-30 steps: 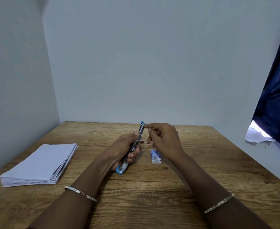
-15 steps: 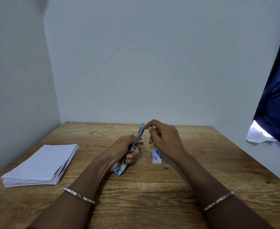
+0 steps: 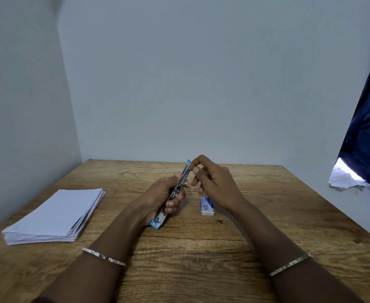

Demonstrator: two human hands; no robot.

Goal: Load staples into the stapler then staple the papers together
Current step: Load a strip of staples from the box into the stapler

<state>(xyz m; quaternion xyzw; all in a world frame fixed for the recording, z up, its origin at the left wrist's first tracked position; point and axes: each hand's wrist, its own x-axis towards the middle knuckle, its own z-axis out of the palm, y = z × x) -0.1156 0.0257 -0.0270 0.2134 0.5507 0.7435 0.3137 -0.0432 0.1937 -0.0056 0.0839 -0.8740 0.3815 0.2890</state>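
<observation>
My left hand grips a slim blue and metal stapler around its middle. The stapler stands tilted above the table, its far end pointing up and away. My right hand is at that far end with curled fingers. Its index fingertip and thumb pinch the tip of the stapler. I cannot see any staples between the fingers. A small white and blue staple box lies on the table under my right wrist. The stack of white papers lies at the left.
The wooden table fits into a corner, with pale walls at the back and on the left. A dark blue curtain hangs at the right, with crumpled white paper below it, off the table's right edge.
My right hand has risen slightly along the stapler's far end, and its fingers have shifted from the top edge to a pinch at the tip. My left hand keeps its hold.
</observation>
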